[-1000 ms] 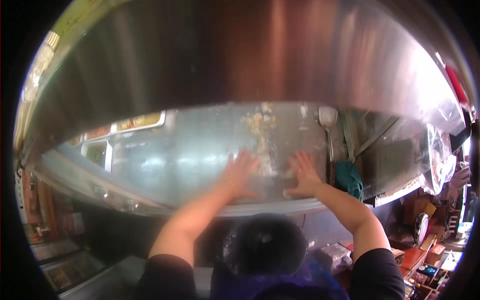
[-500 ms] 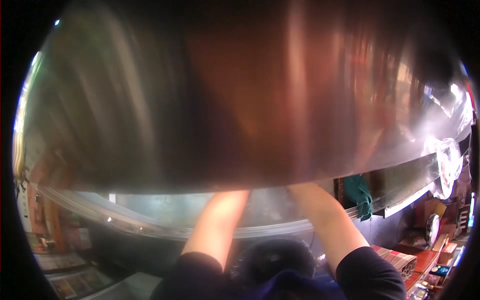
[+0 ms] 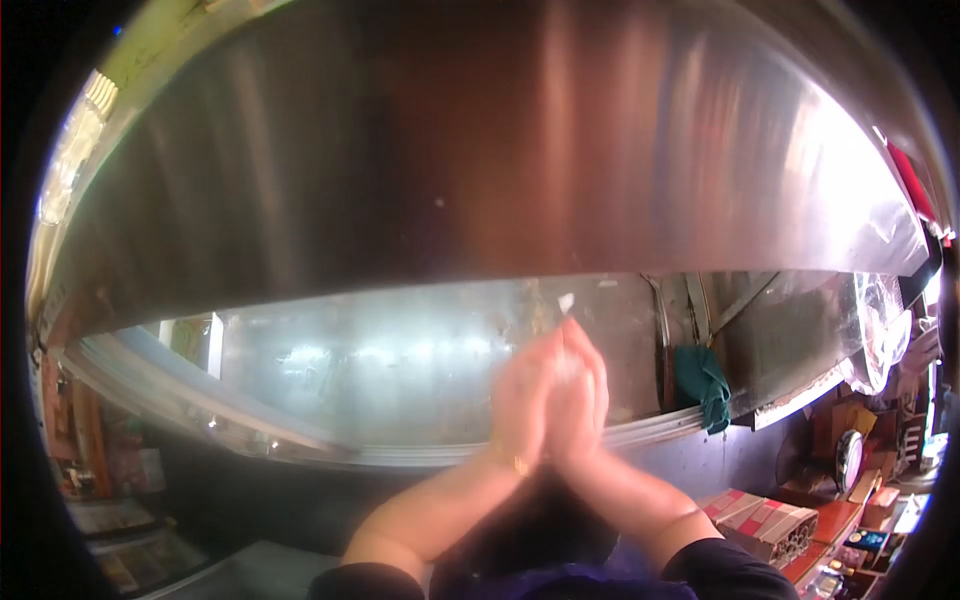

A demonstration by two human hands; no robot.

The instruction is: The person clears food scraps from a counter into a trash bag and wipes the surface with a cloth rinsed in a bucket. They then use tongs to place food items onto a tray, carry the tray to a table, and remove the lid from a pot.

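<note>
My left hand point(image 3: 519, 398) and my right hand point(image 3: 583, 388) are pressed palm to palm in front of me, fingers stretched out and pointing forward and up. Both are a little blurred, and what lies between the palms, if anything, is hidden. A gold-coloured band point(image 3: 520, 464) shows at my left wrist. Just beyond the fingertips is a small white scrap point(image 3: 566, 302); whether it touches them I cannot tell. Behind the hands lies a wet-looking metal work surface point(image 3: 390, 365) with a raised rim.
A broad stainless-steel hood point(image 3: 400, 180) hangs low above the work surface. To the right, a green cloth point(image 3: 702, 385) drapes over the rim, with clear plastic point(image 3: 880, 335) farther along. A cardboard box point(image 3: 765, 525) and a round fan-like object point(image 3: 849, 460) stand lower right.
Both hands have come back from beneath the hood, where they were hidden, and met palm to palm. The view has shifted, showing more of the surface below the hood.
</note>
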